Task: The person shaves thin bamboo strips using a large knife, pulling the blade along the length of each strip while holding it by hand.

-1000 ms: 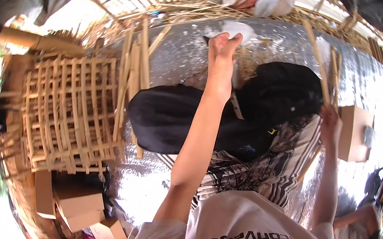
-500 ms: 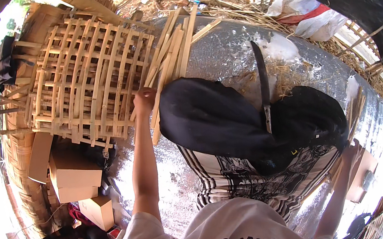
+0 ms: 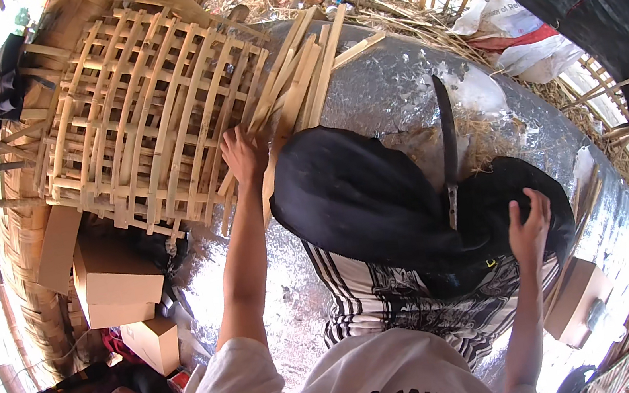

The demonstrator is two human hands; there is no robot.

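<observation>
the hands are apart. the left hand [image 3: 245, 156] is at the near end of the wooden strips [image 3: 325, 70], just beside the right edge of the lattice [image 3: 146, 115]; its fingers are bent, but whether they grip a strip i cannot tell. the right hand [image 3: 530, 229] is free, fingers spread, above the black cloth [image 3: 362, 190] over the lap. the knife [image 3: 447, 130] lies between the knees, handle on the cloth, blade pointing away over the silver sheet [image 3: 386, 78].
</observation>
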